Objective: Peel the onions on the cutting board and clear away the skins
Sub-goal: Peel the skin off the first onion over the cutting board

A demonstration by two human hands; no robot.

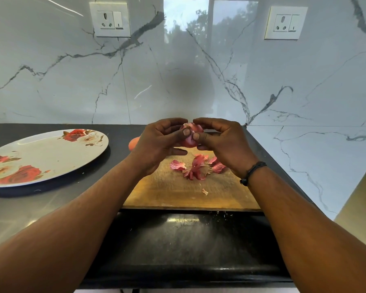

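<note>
marble-veined wall behind, black counter below. both thumbs press the small round red onion (pixel 191 135), left hand (pixel 159 142) and right hand (pixel 222 142) curled round it, lifted so skin drops clear. directly beneath the fingers: torn pink papery skins (pixel 195 167) on the worn wooden cutting board (pixel 178 193). far left of the fingers, a rose-patterned oval plate (pixel 40 157), likely for peeled onions.

text: none legible | labels: none | brands: none | numbers: none
</note>
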